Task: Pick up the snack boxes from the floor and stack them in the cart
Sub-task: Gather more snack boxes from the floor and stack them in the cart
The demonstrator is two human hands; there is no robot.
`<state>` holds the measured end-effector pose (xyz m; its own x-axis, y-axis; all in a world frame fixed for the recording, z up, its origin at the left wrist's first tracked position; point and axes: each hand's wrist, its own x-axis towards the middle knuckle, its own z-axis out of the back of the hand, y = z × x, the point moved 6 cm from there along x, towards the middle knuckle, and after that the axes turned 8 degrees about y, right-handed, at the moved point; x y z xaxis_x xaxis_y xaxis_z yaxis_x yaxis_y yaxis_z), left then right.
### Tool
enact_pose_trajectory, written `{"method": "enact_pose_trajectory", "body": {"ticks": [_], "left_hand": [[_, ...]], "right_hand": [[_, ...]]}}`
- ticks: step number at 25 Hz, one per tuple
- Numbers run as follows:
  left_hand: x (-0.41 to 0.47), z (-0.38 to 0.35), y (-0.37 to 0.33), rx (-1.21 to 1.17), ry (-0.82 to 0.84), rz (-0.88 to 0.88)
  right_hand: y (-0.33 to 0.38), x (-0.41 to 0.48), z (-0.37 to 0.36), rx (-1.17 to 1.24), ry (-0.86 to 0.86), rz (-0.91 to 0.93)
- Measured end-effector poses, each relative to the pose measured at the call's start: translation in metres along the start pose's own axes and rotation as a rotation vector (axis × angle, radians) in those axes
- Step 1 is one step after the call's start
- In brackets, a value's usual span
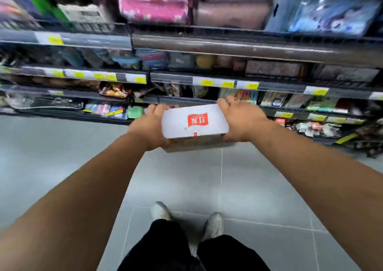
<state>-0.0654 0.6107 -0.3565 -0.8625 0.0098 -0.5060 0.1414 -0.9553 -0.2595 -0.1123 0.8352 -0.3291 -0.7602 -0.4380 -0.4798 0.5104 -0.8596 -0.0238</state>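
One white snack box (193,122) with a red label is up off the floor (62,156), held out at arm's length in front of the store shelves (228,48). The left hand (152,125) grips its left end and the right hand (238,119) grips its right end, fingers curled round the ends. Both hands are clamped on the box, which hangs between them roughly level with the label side up.

No cart shows in this view, and no other boxes on the floor either, so I judge the step in hand to be the carry to the cart. To do it well, the squeeze should come evenly from both ends, since a light cardboard box will likely buckle if pinched hard at one corner. Holding it flat and bringing it closer to the body would steady it through the turn. At the cart it is best lowered flat, with its edges lined up over whatever lies beneath. It should be let go only once it rests fully, so that later boxes can sit square on top.
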Motion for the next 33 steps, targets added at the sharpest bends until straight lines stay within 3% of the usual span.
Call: {"method": "enact_pose_trajectory", "body": {"ticks": [5, 16, 24, 33], "left_hand": [[-0.105, 0.055, 0.102, -0.029, -0.053, 0.167], [-0.318, 0.115, 0.401, -0.176, -0.256, 0.473], [-0.387, 0.154, 0.564, -0.37, -0.39, 0.638], [-0.447, 0.181, 0.707, -0.578, -0.576, 0.941]], "right_hand": [[0.13, 0.001, 0.068, -0.134, -0.011, 0.183], [0.491, 0.034, 0.18, -0.312, -0.128, 0.585], [0.691, 0.098, 0.254, -0.342, -0.09, 0.843], [0.904, 0.165, 0.327, -0.406, -0.074, 1.232]]}}
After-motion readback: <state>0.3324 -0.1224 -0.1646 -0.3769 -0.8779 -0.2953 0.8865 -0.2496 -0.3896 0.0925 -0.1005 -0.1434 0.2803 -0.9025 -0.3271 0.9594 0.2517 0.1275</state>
